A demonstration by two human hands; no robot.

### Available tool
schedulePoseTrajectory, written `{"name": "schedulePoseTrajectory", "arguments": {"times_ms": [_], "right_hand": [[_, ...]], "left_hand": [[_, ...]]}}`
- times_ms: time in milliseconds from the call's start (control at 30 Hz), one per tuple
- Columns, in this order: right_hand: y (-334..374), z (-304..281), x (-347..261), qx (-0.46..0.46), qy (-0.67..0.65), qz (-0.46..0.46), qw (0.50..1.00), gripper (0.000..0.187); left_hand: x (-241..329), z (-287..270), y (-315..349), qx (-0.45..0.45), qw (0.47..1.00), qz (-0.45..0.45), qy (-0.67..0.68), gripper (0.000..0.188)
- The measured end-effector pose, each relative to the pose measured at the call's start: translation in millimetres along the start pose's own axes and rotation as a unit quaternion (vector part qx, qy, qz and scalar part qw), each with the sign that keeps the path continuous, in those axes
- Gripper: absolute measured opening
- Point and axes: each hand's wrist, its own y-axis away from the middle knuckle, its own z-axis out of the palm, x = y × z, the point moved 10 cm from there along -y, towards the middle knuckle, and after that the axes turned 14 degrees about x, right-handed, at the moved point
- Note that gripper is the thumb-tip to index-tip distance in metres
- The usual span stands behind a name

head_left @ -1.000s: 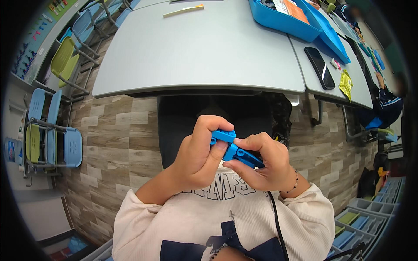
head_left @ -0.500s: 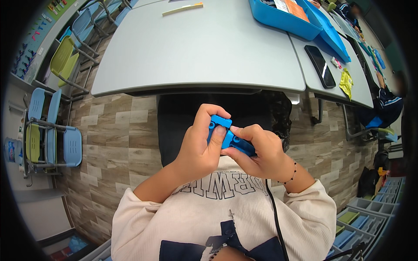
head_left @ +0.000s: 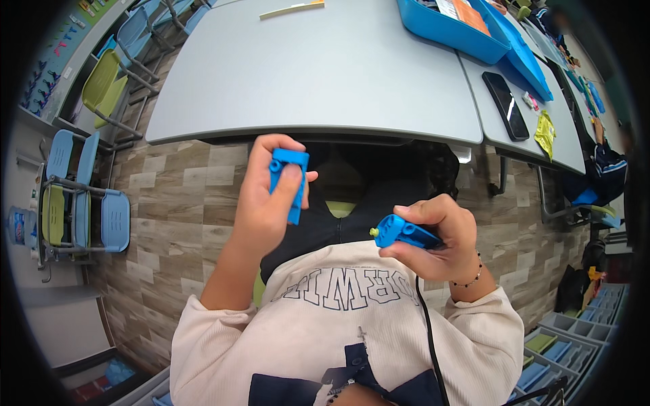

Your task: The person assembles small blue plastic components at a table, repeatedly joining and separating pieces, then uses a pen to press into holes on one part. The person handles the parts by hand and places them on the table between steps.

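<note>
My left hand (head_left: 263,193) is closed around a long blue plastic building piece (head_left: 290,177), held nearly upright with the thumb across its face. A round hole shows near the top of that piece. To the right and a little lower, my right hand (head_left: 440,237) grips a second blue plastic building piece (head_left: 399,231). It has holes in its side, and a small yellow-green peg (head_left: 374,232) sticks out of its end toward the left. The two pieces are apart, with my lap between and below them. My fingers partly cover both.
Ahead stands a light grey table (head_left: 311,81), with a thin flat strip (head_left: 292,9) at its far side. On the right are an open blue case (head_left: 453,34), a black phone (head_left: 505,106) and a yellow-green packet (head_left: 545,135). Chairs (head_left: 112,220) stand at left; another person (head_left: 602,166) sits at far right.
The blue pieces, close together between my hands before, are now separated. My left hand has moved left and up with one, my right hand to the right with the other, exposing the peg.
</note>
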Motion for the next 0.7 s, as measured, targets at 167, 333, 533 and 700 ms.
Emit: {"name": "schedulePoseTrajectory", "arguments": {"times_ms": [167,333,533,700], "right_hand": [[6,0,19,-0.005,-0.143,0.142,0.979,0.044],[13,8,20,0.004,-0.234,0.172,0.957,0.043],[18,13,25,0.013,-0.311,0.179,0.933,0.047],[19,14,26,0.011,-0.297,0.183,0.937,0.046]], "left_hand": [[18,26,31,-0.092,0.995,0.027,-0.024,0.029],[38,45,42,-0.13,0.985,0.105,-0.042,0.029],[66,51,49,-0.148,0.955,0.223,-0.128,0.024],[78,59,56,-0.138,0.918,0.301,-0.218,0.022]]}}
